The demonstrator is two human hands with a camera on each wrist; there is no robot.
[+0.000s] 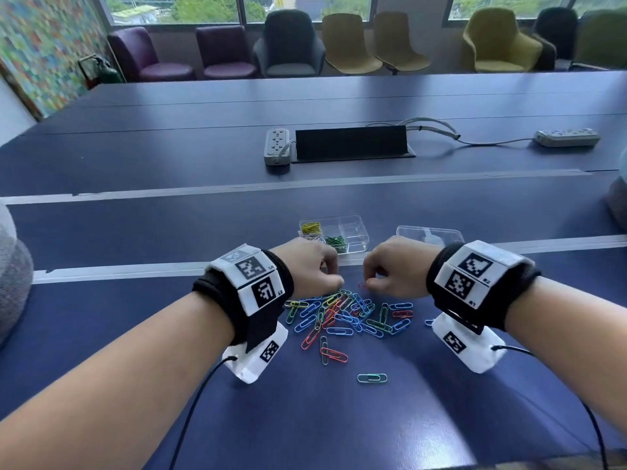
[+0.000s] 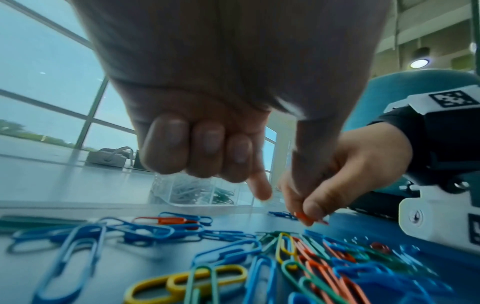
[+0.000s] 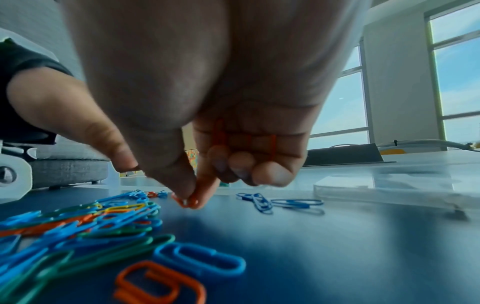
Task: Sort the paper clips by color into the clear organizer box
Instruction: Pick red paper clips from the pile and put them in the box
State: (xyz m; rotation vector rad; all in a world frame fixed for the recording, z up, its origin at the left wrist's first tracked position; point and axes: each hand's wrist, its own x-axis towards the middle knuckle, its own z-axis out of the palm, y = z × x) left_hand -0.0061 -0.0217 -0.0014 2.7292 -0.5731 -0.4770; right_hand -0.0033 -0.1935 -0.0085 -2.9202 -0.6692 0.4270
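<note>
A loose pile of blue, green, red and yellow paper clips (image 1: 349,313) lies on the dark blue table (image 1: 135,232). Behind it stands the clear organizer box (image 1: 359,220), holding yellow clips (image 1: 311,228), green clips (image 1: 336,241) and white ones. My right hand (image 1: 368,283) pinches a red paper clip (image 3: 185,202) between thumb and index just above the table, at the pile's far edge. More red clips sit under its curled fingers (image 3: 241,164). My left hand (image 1: 334,283) hovers close beside it with three fingers (image 2: 207,148) curled, the index finger pointing down, nothing seen in it.
The box's clear lid (image 1: 429,236) lies to the right of the box. A stray teal clip (image 1: 372,378) lies nearer me. Two power strips (image 1: 277,145) (image 1: 566,138) and a black cable hatch (image 1: 351,143) sit mid-table. Chairs line the far window.
</note>
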